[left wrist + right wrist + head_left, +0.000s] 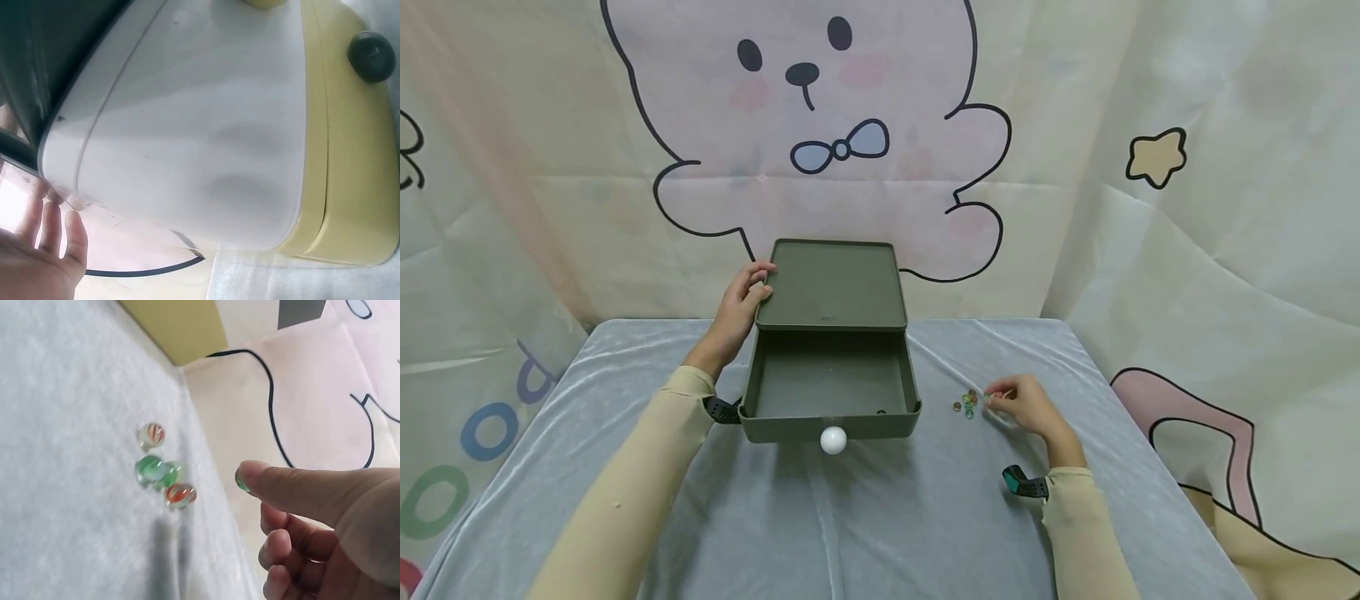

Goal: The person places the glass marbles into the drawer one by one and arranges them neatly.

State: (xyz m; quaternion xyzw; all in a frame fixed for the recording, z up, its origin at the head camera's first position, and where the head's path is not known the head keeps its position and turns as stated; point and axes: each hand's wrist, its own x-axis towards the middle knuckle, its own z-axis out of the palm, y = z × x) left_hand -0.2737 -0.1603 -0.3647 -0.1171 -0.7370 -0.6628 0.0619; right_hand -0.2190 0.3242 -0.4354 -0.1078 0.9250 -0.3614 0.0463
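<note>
A drawer box [831,283] with a dark green top stands on the table. Its green drawer [835,429], with a white knob [833,440], is pulled out, and a tiny dark object [881,412] lies inside. My left hand [730,317] touches the left edge of the box's top, fingers mostly straight. To the right of the drawer, my right hand [1026,404] pinches a green glass marble [242,480] between thumb and a finger, raised above the cloth. Several marbles lie close together beside it, among them a red-and-white one [152,434] and a green one [149,468].
Below the green drawer, the left wrist view shows a white side wall [187,137] and a yellow section [350,169] with a dark knob [371,57]. A pale blue cloth [925,517] covers the table. A printed curtain [1045,75] hangs behind.
</note>
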